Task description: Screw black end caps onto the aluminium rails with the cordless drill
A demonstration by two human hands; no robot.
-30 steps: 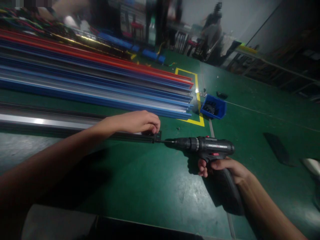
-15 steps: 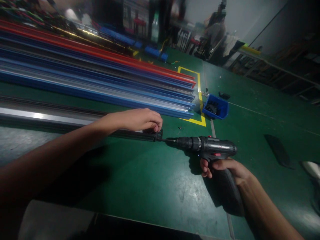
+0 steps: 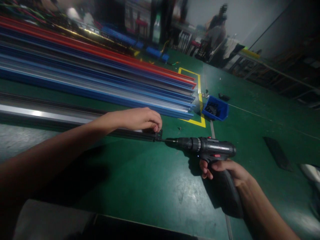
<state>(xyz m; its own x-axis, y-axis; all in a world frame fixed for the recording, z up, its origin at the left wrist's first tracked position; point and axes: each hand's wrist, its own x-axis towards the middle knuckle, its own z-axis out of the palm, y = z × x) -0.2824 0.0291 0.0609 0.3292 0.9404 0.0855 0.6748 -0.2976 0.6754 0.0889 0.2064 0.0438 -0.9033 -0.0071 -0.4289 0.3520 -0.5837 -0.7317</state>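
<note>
My left hand (image 3: 138,120) is closed over the end of a long dark metal rail (image 3: 50,116) that lies across the green table (image 3: 155,186). It pinches a small black end piece (image 3: 158,135) at the rail's tip. My right hand (image 3: 225,168) grips the handle of a black cordless drill (image 3: 210,148). The drill points left, level with the table, and its bit touches the black end piece.
A stack of long blue, grey and red rails (image 3: 100,76) lies behind the dark rail. A blue bin (image 3: 215,108) of dark parts stands by yellow floor-tape marking (image 3: 198,100). A flat black strip (image 3: 277,148) lies at right. A person (image 3: 216,31) sits far back.
Both hands and the drill hold the same position against the rail end; only the view has shifted slightly.
</note>
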